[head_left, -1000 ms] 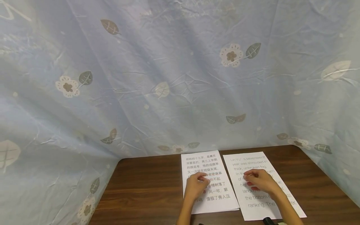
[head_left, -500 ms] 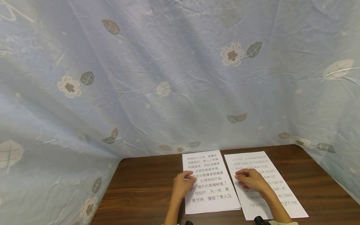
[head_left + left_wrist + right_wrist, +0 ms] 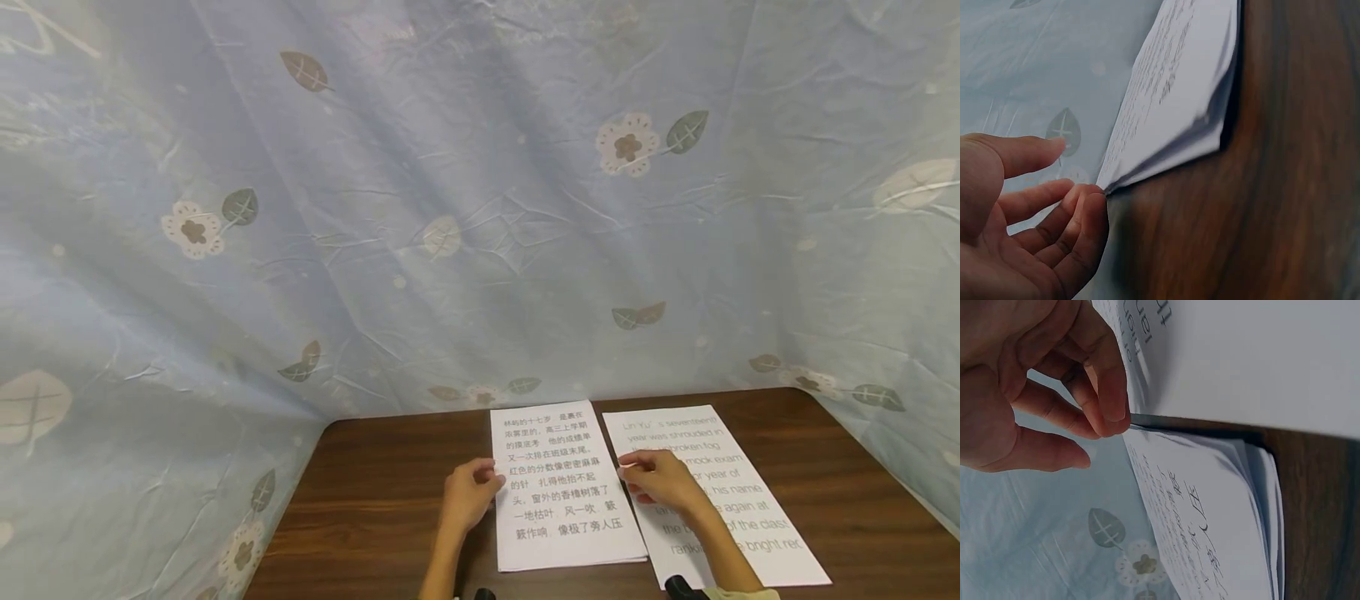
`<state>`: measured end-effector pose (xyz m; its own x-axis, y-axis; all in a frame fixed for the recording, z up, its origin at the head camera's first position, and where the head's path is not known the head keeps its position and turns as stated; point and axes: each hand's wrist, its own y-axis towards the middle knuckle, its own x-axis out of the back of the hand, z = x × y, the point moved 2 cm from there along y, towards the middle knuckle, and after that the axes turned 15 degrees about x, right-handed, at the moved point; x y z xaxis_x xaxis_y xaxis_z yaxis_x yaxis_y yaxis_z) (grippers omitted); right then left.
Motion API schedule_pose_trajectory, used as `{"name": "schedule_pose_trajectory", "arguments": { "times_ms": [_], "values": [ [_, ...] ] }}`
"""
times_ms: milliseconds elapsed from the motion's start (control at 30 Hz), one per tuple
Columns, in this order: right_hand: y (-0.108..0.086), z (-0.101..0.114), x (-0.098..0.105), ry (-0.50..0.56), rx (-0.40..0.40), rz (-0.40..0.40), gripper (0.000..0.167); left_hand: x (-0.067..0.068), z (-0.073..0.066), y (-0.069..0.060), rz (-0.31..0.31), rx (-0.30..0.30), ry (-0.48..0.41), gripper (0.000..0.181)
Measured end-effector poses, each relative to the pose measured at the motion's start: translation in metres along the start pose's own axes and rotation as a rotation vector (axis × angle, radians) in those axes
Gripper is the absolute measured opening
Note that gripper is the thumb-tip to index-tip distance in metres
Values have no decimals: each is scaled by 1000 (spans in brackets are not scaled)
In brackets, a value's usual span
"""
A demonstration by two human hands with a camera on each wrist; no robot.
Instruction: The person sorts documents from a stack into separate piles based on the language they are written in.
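Note:
A stack of white sheets with Chinese print (image 3: 558, 542) lies on the table, and a sheet with English print (image 3: 780, 562) lies to its right. My left hand (image 3: 468, 496) is at the left edge of the Chinese stack, thumb and fingers apart; in the left wrist view its fingertips meet the edge of the stack (image 3: 1191, 75). Over the left part of the English sheet is my right hand (image 3: 663, 482), fingers bent loosely, thumb apart. The right wrist view shows its fingertips by the right edge of the Chinese stack (image 3: 1210, 512); contact there is unclear.
The dark wooden table (image 3: 375, 500) extends on both sides of the papers. Behind it and at its sides hangs a pale blue curtain (image 3: 375, 167) with leaf and flower prints. A black wrist device (image 3: 678, 587) shows at my right wrist.
My left hand has moved left, off the Chinese print to the stack's left edge. My right hand has shifted slightly left, toward the gap between the papers. The papers keep their places.

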<state>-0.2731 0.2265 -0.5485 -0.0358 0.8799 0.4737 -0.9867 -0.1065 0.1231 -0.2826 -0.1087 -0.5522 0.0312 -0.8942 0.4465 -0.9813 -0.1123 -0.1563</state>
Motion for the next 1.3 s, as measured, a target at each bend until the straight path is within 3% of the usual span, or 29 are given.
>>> {"name": "schedule_pose_trajectory", "arguments": {
  "times_ms": [233,367,600,1300],
  "values": [
    [1,0,-7,-73,20,-22,35,3,4,2,11,1,50,43],
    [0,4,-9,-120,24,-25,35,3,4,1,-7,13,84,41],
    [-1,9,-13,-199,58,-20,34,0,5,2,-62,-19,170,36],
    [-1,14,-15,-248,76,-1,35,-4,1,1,-110,-10,203,38]
  ]
}}
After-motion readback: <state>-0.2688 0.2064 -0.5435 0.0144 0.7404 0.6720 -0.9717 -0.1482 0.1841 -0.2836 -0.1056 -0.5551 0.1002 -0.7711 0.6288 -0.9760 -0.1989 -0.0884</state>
